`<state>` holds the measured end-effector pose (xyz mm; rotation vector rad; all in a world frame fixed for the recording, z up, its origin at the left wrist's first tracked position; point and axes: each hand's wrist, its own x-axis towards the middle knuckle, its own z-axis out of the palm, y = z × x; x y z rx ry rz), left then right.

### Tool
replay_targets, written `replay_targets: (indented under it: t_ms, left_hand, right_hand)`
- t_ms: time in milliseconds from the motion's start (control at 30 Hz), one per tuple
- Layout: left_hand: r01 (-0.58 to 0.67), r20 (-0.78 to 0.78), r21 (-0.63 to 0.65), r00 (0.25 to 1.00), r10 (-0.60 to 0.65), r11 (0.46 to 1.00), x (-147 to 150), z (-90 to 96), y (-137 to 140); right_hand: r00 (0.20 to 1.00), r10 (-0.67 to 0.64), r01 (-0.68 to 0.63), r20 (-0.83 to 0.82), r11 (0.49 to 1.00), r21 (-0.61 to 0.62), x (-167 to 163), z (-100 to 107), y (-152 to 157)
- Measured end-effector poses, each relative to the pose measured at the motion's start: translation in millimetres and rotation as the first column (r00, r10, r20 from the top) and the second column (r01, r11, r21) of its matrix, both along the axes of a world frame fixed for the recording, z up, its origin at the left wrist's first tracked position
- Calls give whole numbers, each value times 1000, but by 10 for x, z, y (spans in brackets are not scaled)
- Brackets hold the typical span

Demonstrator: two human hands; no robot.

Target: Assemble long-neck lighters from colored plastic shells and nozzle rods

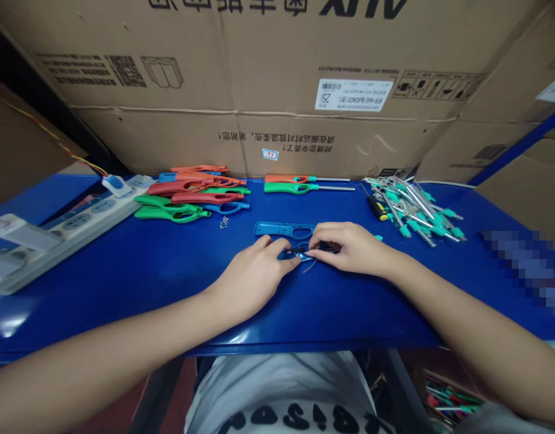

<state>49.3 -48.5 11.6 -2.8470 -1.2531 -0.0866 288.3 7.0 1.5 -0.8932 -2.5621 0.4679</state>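
Between my two hands lies a blue lighter shell (307, 257) with small dark and pale parts in it, partly covered by my fingers. My left hand (254, 268) pinches at its left side, thumb and forefinger close together. From the right, the bent fingers of my right hand (347, 246) close on the same shell; the exact part under them is hidden. A thin brownish wire (309, 267) sticks out below. Just behind, another blue shell half (277, 229) lies flat, its right end hidden behind my right hand.
Orange, red, green and blue lighter shells (191, 196) are piled at the back left, near small screws (224, 222). Two long-nosed lighters (299, 188) lie behind. A screwdriver (376, 207) and a heap of metal lighter tubes (417, 211) lie right. A power strip (85, 223) stands left; a cardboard box (277, 78) walls the back.
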Motion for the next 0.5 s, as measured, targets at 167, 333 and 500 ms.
replay_targets:
  t_ms: [167,333,500]
  left_hand:
    - [60,29,70,998,-62,996,-14,-77,32]
    - [103,58,91,992,-109,990,-25,-112,45]
    - [123,68,97,989,-130,988,-36,-123,44]
  right_hand:
    - [999,-34,33,23,999,19,-20,-79,35]
    - [999,-40,38,31,998,40,-32,-96,48]
    - [1000,-9,8,28,999,53,-44,-102,56]
